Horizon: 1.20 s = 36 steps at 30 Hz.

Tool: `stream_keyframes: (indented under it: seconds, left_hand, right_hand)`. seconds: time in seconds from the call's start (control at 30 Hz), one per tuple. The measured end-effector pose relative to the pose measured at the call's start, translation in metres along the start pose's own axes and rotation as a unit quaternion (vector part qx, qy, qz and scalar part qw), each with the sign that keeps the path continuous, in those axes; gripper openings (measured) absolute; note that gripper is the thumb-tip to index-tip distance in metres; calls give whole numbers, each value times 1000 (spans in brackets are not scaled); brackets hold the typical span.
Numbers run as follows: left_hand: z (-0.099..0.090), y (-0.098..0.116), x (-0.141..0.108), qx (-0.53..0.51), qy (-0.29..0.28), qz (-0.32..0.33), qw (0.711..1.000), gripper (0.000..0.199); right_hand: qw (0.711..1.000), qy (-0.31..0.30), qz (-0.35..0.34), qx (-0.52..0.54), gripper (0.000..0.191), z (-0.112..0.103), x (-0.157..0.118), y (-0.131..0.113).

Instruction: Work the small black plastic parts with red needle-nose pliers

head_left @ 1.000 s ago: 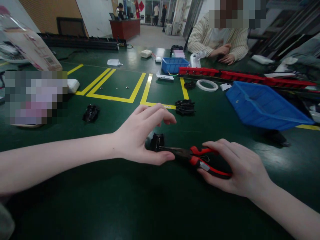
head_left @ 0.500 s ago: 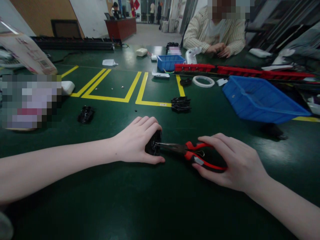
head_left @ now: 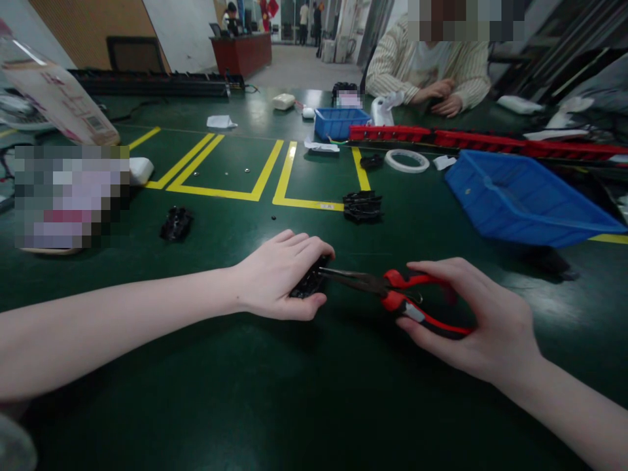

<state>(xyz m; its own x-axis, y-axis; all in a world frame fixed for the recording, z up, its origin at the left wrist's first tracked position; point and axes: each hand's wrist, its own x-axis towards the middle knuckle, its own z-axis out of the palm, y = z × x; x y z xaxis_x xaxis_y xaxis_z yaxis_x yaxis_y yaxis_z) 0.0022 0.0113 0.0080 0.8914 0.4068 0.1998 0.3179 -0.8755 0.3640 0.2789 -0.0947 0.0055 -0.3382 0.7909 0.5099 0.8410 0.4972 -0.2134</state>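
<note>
My left hand [head_left: 284,278] is closed around a black plastic part [head_left: 310,280], which is mostly covered by the fingers and palm. In my right hand [head_left: 483,320] are long-nose pliers [head_left: 392,291] with red and black handles, and the handles are spread apart. The tips of the pliers reach the right side of the black part; whether they grip anything there I cannot tell. Beyond my hands, a similar dark part [head_left: 362,207] lies by the yellow tape, and another black part [head_left: 176,224] rests to the left.
A large blue bin [head_left: 530,199] stands tilted at the right, with a dark object under its edge. Farther back are a tape roll [head_left: 406,161], a small blue basket [head_left: 341,123] and red strips [head_left: 471,139]. A bottle [head_left: 63,98] leans at left. A person sits opposite.
My left hand has turned the black part, tilting it. The pliers and my right hand have shifted slightly right, and the whole view has moved a little.
</note>
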Motion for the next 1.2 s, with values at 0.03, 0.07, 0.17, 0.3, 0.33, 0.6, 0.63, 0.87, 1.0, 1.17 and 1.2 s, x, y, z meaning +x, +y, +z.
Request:
stream_keyframes:
  seconds: [0.03,0.07,0.17,0.3,0.33,0.6,0.63,0.87,1.0,1.17,1.2]
  left_hand:
    - [0,0,0,-7,0,-1,1000,51]
    - [-1,-1,0,-14,0,-4,1000,53]
    - [-2,-1,1,-31,-5,-22,999,65]
    - [-1,1,3,-35,-8,-43,998,75]
    - [-1,1,3,-30,-9,-46,998,76]
    - [0,5,4,-10,-17,-46,999,57]
    - [0,5,4,-10,-18,-41,999,55]
    - [-4,4,5,-10,-53,-17,998,46]
    - [-3,4,6,-4,-46,-17,999,42]
    - [-2,3,5,2,-47,-15,999,40]
    - [-2,3,5,3,-47,-15,999,40]
  right_hand:
    - [1000,-2,10,9,44,0,0,0]
    - [1000,-3,22,17,43,0,-1,-1]
    - [999,-5,44,32,41,0,-1,0]
    - [998,-19,32,46,44,0,-1,-1]
    - [998,-22,24,46,45,-1,-1,-1]
    - [999,-34,-23,-3,48,1,-5,2]
    - [999,-33,-25,-8,49,1,-5,3]
    - [999,-33,-16,-5,45,3,-4,1]
    - [999,-33,-5,9,44,3,-3,1]
    - [999,-37,10,29,42,4,-2,1]
    - [999,-38,9,29,42,4,-3,1]
